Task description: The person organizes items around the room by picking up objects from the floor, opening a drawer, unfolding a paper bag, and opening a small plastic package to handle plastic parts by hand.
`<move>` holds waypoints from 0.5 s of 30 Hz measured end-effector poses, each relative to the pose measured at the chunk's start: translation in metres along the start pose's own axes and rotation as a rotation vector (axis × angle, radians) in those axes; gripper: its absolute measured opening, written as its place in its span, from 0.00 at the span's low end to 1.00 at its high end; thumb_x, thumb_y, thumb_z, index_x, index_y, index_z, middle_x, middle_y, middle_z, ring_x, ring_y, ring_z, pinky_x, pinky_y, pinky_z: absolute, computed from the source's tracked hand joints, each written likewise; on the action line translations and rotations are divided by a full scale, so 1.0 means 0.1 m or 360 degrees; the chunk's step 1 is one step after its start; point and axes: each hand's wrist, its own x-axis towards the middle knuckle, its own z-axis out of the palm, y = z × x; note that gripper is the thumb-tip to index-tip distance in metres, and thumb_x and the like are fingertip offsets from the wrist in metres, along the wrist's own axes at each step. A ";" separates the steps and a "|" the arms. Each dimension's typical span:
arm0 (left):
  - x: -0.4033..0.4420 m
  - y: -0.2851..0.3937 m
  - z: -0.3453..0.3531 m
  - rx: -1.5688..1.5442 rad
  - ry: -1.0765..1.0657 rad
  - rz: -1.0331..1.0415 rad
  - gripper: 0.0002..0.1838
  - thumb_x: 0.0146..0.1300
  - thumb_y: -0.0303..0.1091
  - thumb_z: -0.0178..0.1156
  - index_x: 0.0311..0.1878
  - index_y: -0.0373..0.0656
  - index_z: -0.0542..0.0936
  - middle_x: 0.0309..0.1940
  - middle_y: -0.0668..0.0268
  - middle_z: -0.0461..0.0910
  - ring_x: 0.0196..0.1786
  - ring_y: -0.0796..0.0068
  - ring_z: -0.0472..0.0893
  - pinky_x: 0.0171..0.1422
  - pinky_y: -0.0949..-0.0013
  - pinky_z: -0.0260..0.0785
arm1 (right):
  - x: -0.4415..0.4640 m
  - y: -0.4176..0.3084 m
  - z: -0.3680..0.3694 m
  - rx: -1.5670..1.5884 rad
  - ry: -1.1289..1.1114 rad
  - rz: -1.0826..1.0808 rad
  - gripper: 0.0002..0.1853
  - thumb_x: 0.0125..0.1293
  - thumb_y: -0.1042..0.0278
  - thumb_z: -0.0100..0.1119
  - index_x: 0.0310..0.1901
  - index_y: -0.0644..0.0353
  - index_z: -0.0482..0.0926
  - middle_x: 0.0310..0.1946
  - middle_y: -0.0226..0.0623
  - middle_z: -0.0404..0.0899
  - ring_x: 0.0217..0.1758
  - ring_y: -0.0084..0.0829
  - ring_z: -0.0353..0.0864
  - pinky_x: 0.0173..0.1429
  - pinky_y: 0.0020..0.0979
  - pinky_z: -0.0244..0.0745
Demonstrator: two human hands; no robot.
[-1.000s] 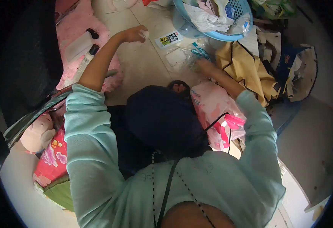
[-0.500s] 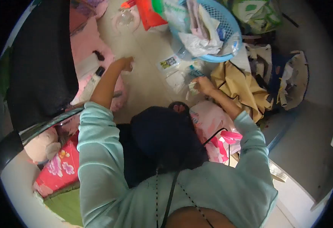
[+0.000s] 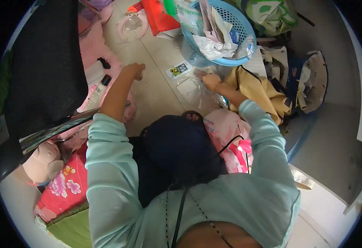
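My right hand [image 3: 211, 81] is closed at the edge of some crinkled clear plastic packaging [image 3: 205, 100] on the floor; its fingertips are blurred. A small teal patch shows under the right wrist. To the left of that plastic lies a flat clear packet [image 3: 186, 88], and above it a white card with a yellow and black picture [image 3: 178, 70]. My left hand [image 3: 136, 71] hangs over the tiles with curled fingers, and I see nothing in it. The nearest thing to it is a white bottle with a black cap [image 3: 97, 94] on pink fluffy cloth [image 3: 94, 49].
A blue perforated basket [image 3: 250, 31] filled with papers and plastic stands at the far side. Tan fabric [image 3: 257, 89] and a pink plastic bag [image 3: 226, 132] are by my right arm. A red bag [image 3: 158, 18] and a pink ring-shaped item [image 3: 123, 27] lie beyond.
My right hand has moved up and left, away from the teal piece it had been at, which now shows beneath the wrist. My left hand has barely moved. The view has shifted slightly.
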 end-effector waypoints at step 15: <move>0.20 -0.13 0.18 -0.0063 -0.0194 -0.0046 0.34 0.42 0.35 0.61 0.58 0.55 0.63 0.50 0.55 0.68 0.52 0.55 0.71 0.52 0.57 0.67 | 0.32 0.26 0.52 0.0984 0.0555 0.0762 0.18 0.56 0.59 0.52 0.38 0.69 0.74 0.33 0.57 0.75 0.39 0.53 0.75 0.43 0.45 0.71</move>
